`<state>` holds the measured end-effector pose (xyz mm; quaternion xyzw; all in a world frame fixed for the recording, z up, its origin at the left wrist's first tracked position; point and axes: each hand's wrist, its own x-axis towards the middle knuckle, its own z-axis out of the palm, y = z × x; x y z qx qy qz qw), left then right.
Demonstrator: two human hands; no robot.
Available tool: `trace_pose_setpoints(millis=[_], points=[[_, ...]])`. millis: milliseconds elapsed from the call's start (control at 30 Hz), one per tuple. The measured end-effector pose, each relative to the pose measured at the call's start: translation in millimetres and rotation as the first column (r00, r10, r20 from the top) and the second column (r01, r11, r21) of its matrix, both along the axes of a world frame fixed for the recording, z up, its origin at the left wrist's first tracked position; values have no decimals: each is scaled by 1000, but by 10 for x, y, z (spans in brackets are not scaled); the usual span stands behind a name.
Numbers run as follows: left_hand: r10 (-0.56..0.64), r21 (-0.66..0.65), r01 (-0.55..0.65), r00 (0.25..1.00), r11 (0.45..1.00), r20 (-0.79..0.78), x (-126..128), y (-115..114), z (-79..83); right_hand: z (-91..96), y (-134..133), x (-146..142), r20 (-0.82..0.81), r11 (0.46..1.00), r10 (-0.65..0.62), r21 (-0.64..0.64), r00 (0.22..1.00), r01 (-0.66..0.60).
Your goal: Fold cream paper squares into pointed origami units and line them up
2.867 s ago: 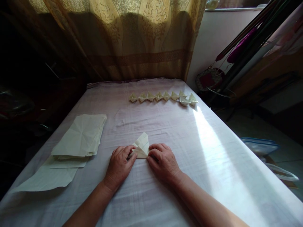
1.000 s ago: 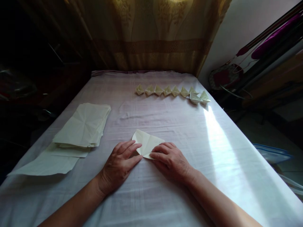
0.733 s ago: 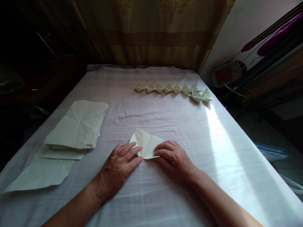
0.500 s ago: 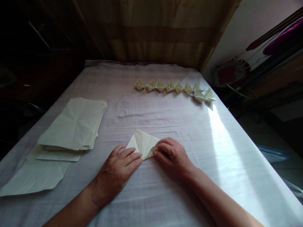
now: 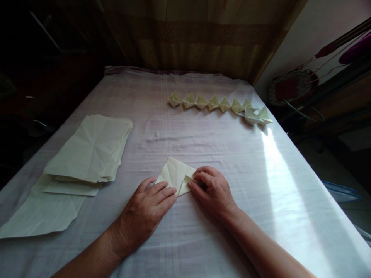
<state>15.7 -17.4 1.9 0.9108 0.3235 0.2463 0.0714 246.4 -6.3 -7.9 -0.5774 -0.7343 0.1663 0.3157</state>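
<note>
A small folded sheet of cream paper [image 5: 175, 172] lies on the cloth-covered table between my hands, with crease lines running across it. My left hand [image 5: 147, 206] rests flat on its left side, fingers stretched out, their tips pressing the lower left part. At the paper's right corner, my right hand [image 5: 213, 189] pinches a narrow flap between thumb and fingers. That flap stands partly lifted and folded inward over the sheet. The fingers hide the outer end of the right corner.
A stack of creased paper sheets [image 5: 89, 150] lies at the left, over a larger loose sheet [image 5: 43, 212]. Several folded paper boats [image 5: 213, 102] line the far right, one patterned boat [image 5: 252, 116] near the table edge. A curtain [image 5: 203, 42] hangs behind the table.
My right hand has drawn the paper's right flap further inward, so more of the fold shows. The left hand stays pressed on the sheet. The whole view has shifted slightly.
</note>
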Motion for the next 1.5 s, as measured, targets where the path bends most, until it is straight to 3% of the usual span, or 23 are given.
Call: trace_pose_setpoints(millis=[1500], points=[[33,68,-27,995,997,-98,61,-14,7,-45,-1,-23,55,999,-16,46,998,14]])
